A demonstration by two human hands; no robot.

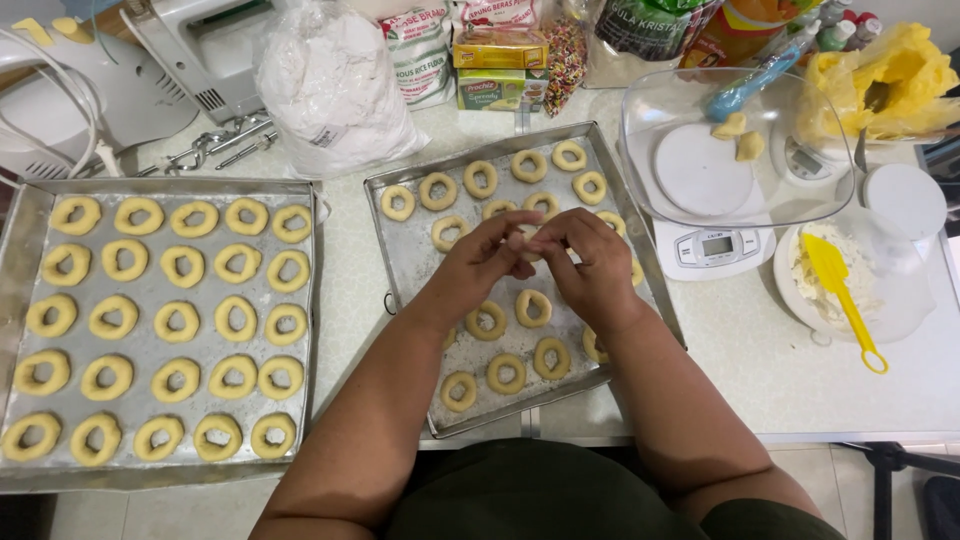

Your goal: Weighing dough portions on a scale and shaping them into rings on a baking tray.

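Observation:
My left hand [482,262] and my right hand [592,265] meet over the middle of a floured metal tray [400,262], fingertips pinched together on a small piece of pale dough [524,238] that is mostly hidden. Several dough rings [480,179] lie around the hands on this tray, some covered by my wrists. A second metal tray [22,235] at the left is filled with rows of dough rings [176,321].
A clear bowl [660,105] with two dough lumps and a blue scraper sits on a white kitchen scale [716,247] at the right. A plate with a yellow spatula [845,296], flour bags [335,90], boxes, a white mixer and beaters line the back.

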